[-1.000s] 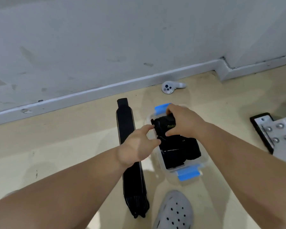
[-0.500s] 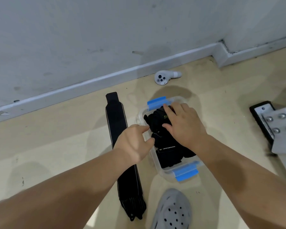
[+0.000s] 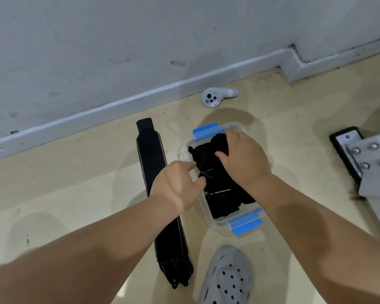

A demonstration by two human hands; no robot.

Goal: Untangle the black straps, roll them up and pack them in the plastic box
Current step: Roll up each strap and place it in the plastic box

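1. Rolled black straps (image 3: 222, 194) are shown packed inside the plastic box (image 3: 216, 226), which is set on the floor (image 3: 75, 183) with its blue clips (image 3: 206, 131) turned outward at both ends.
2. The packing step is judged to be in hand: the roll at the far end of the box is being seated among the others.
3. That far roll is gripped from above by the right hand (image 3: 244, 159), with fingers curled over its far side and the thumb hooked against its near side.
4. The left hand (image 3: 176, 185) is held at the box's left wall, its fingers loosely bent and its fingertips (image 3: 193, 165) touching black fabric. Whether a fold is pinched cannot be told.
5. One flat strap (image 3: 151, 163) is seen unrolled on the floor just beside the box, partly covered by the left forearm. It is judged to need rolling tightly next, as little room is left in the box.
6. Further out, a white controller (image 3: 213, 98) is seen near the wall, a grey shoe (image 3: 226, 277) below the box and a metal bracket (image 3: 371, 159) at the right.
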